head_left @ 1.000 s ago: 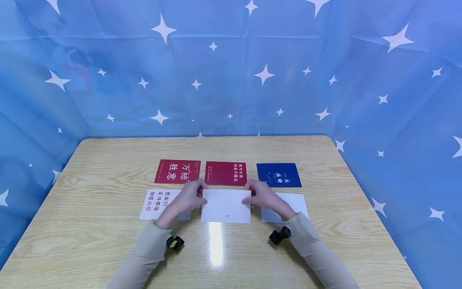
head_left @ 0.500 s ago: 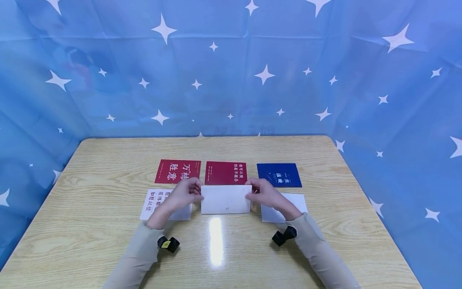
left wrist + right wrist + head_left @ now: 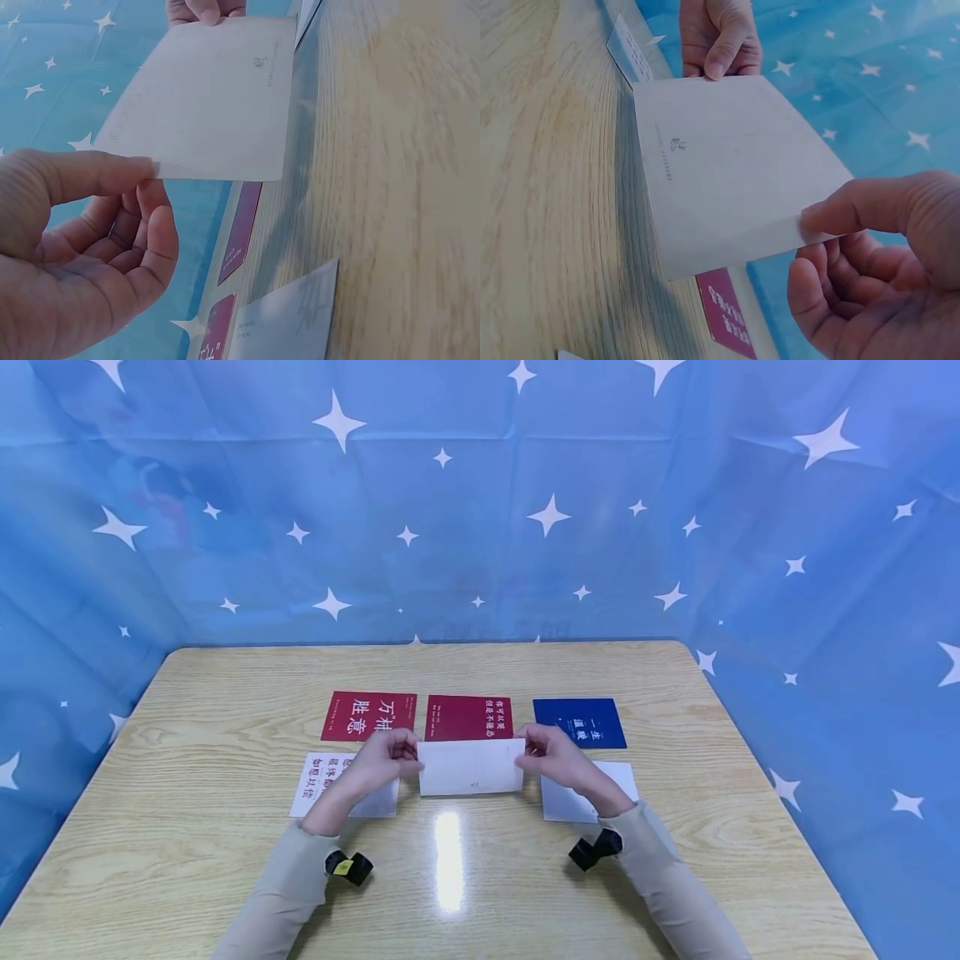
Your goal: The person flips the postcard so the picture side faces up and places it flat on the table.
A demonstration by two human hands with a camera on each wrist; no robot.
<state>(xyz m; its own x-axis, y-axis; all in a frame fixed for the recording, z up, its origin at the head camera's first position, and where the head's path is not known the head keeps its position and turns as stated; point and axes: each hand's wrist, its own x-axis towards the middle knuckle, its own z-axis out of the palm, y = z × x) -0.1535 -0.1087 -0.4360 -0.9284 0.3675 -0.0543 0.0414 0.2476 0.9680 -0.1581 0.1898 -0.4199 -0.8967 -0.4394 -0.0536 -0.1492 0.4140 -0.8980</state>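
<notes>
Both hands hold one white postcard (image 3: 471,767) tilted up above the table, its near face blank but for a small grey emblem and faint print. The left hand (image 3: 381,763) pinches its left edge between thumb and fingers; in the left wrist view the thumb (image 3: 112,174) lies on the white face. At the opposite edge the right hand (image 3: 558,760) pinches it likewise, its thumb (image 3: 847,208) over the near face in the right wrist view. Behind the postcard lies a dark red card (image 3: 469,717) with white writing, its lower edge partly covered.
On the wooden table (image 3: 225,877) lie a red card (image 3: 360,714) and a blue card (image 3: 592,722) in the back row. A white card with dark writing (image 3: 311,785) and a plain white card (image 3: 562,807) lie partly under the forearms. A starry blue cloth (image 3: 480,527) hangs behind.
The white postcard has tilted more upright and risen slightly, so its face looks shorter in the head view. Both hands have shifted a little with it, keeping their pinch.
</notes>
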